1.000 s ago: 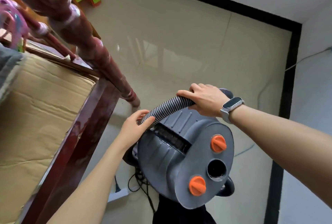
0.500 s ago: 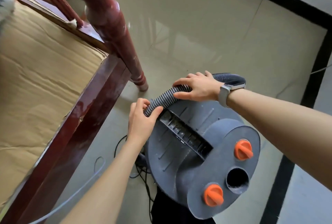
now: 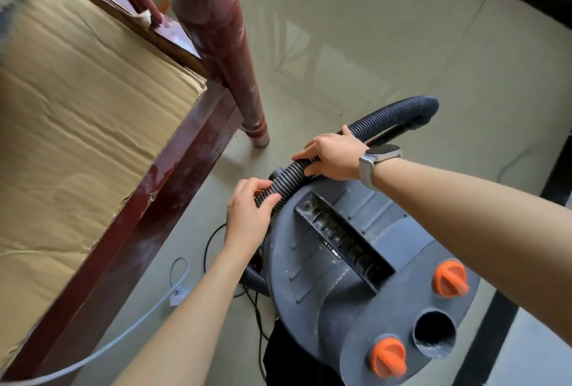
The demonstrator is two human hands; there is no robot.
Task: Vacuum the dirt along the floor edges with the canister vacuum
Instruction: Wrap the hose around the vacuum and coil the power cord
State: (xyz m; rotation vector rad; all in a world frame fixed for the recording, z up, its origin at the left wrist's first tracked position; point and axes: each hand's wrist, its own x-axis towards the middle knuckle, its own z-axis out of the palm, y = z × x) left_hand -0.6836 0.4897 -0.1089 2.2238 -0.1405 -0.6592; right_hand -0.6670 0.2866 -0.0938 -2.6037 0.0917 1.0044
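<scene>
Tiled floor [image 3: 356, 45] was unvacuumed: both grips, left hand [image 3: 247, 212] and right hand [image 3: 332, 155], curled round hose [image 3: 286, 176] atop canister vacuum [image 3: 356, 292]; setup only.

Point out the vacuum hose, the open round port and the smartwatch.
vacuum hose [image 3: 289, 173], head view, ribbed stretch between the hands.
open round port [image 3: 434, 333], head view, dark opening.
smartwatch [image 3: 384, 150], head view, its screen.

Vacuum [image 3: 356, 286] right of bed frame [image 3: 148, 199] — hose [image 3: 309, 169] on top.
</scene>
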